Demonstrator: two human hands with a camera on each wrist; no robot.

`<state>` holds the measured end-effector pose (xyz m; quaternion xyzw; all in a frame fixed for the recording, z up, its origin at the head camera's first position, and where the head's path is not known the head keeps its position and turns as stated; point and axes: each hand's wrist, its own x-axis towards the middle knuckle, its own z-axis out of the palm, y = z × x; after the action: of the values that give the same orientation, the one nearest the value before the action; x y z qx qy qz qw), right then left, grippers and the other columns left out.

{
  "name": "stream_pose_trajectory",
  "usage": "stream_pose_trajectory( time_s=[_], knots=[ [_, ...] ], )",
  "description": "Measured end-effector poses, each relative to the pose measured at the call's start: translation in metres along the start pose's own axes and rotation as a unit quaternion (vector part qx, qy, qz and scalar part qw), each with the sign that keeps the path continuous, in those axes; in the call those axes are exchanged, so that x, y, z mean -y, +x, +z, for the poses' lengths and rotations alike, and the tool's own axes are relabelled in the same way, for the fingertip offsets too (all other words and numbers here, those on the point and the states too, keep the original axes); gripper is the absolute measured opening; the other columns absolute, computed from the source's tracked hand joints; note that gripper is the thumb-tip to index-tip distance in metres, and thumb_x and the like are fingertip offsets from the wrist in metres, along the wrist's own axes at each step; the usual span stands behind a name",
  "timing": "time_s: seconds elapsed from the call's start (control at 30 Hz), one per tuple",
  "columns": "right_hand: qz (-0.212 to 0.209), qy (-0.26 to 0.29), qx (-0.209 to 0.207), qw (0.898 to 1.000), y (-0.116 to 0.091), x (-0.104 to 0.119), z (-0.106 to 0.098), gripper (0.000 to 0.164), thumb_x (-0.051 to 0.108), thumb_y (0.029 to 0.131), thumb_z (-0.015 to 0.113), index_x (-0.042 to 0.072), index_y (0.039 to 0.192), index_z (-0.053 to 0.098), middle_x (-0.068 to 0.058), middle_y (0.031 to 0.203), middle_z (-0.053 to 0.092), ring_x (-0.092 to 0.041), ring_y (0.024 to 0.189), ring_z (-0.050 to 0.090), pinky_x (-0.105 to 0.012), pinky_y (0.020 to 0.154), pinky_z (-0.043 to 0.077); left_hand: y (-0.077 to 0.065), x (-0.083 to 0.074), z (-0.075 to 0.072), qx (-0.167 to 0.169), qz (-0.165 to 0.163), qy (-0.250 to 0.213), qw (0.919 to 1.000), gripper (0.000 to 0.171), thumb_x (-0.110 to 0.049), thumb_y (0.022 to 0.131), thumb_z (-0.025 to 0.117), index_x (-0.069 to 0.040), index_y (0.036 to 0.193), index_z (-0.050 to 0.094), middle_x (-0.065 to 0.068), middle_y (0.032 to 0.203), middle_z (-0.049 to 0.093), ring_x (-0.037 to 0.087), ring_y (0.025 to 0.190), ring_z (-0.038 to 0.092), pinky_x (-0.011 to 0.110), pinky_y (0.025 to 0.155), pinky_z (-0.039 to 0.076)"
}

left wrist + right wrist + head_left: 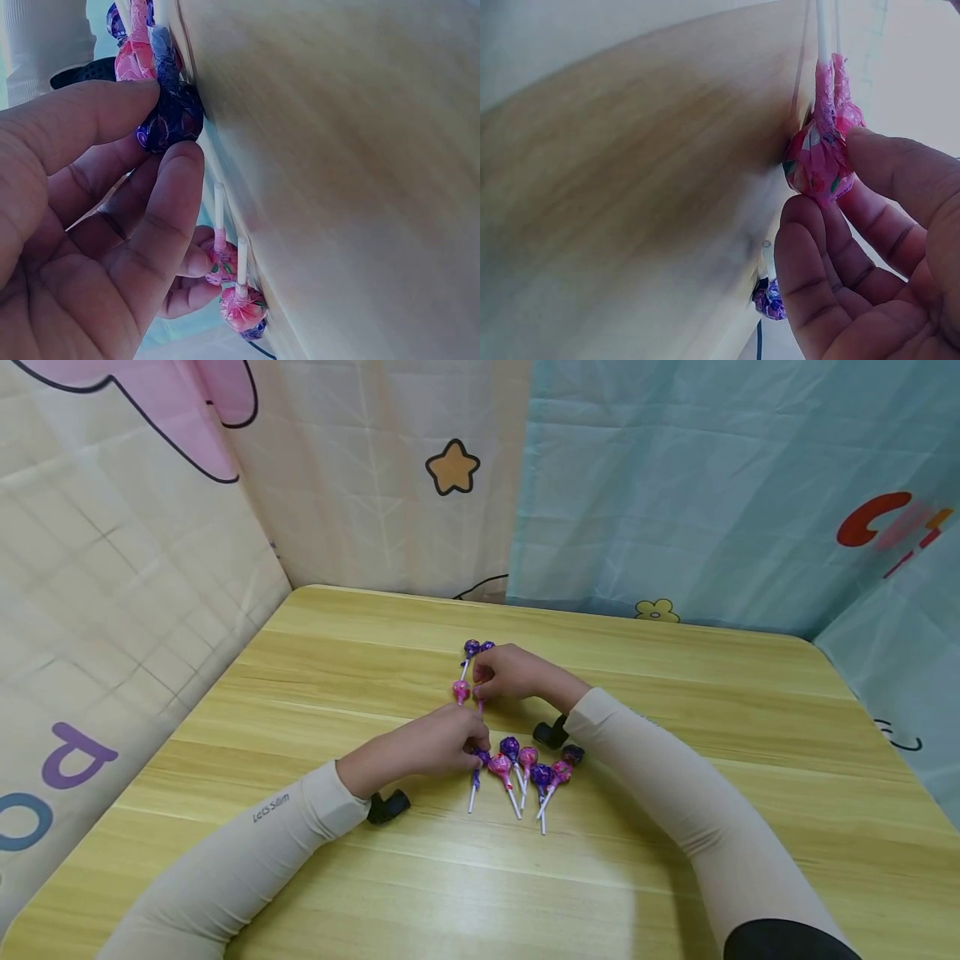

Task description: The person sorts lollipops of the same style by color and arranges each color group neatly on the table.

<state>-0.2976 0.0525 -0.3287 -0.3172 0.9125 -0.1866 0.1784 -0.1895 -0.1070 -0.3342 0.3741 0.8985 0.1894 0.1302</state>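
My left hand (pixel 450 739) pinches the wrapped head of a purple lollipop (pixel 171 124) between thumb and finger, its white stick pointing toward me on the table. Farther up, my right hand (pixel 517 675) holds a pink lollipop (pixel 817 165) by its head with thumb and fingertips. Just left of that one lies another pink lollipop (pixel 461 690). Beyond them are two purple lollipops, one (pixel 471 647) with its stick showing, the other (pixel 487 646) partly hidden by my right hand.
Right of my left hand lies a loose group of pink and purple lollipops, among them a pink one (pixel 500 766) and a purple one (pixel 542 775), some overlapping. The wooden table (pixel 300 877) meets printed curtains (pixel 375 485) at its back and sides.
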Motion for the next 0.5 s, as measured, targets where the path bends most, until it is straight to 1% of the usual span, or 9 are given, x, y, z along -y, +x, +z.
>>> stream_pose_trajectory(
  time_s=[0.3,0.4,0.5],
  knots=[
    [0.006,0.003,-0.01,1.0,-0.0021,-0.0022,-0.0009,0.015,0.022,0.093,0.071,0.009,0.093,0.064,-0.004,0.089,0.062,-0.02,0.08,0.054,-0.03,0.071,0.045,0.0003,-0.0029,-0.0008,0.0,-0.011,-0.003,0.9999,0.005,-0.005,0.086,0.074,-0.01,0.088,0.074,-0.006,0.081,0.062,0.011,0.075,0.052,0.026,0.07,0.046],
    [0.001,0.007,-0.014,1.0,-0.0051,-0.0024,-0.0047,0.015,0.024,0.093,0.071,0.01,0.093,0.064,-0.003,0.09,0.063,-0.02,0.081,0.053,-0.031,0.071,0.044,0.0005,-0.0029,-0.0006,0.001,-0.012,-0.003,0.9999,0.005,-0.005,0.086,0.074,-0.01,0.089,0.074,-0.006,0.082,0.062,0.012,0.076,0.052,0.026,0.07,0.046],
    [-0.006,0.008,-0.02,1.0,-0.0094,-0.0028,-0.0094,0.014,0.023,0.094,0.069,0.01,0.094,0.065,-0.004,0.094,0.063,-0.02,0.084,0.054,-0.032,0.074,0.045,0.0003,-0.0028,-0.0006,0.002,-0.01,0.0,0.9999,0.005,-0.006,0.086,0.074,-0.009,0.089,0.074,-0.006,0.082,0.061,0.012,0.076,0.051,0.026,0.07,0.045]
  ],
)
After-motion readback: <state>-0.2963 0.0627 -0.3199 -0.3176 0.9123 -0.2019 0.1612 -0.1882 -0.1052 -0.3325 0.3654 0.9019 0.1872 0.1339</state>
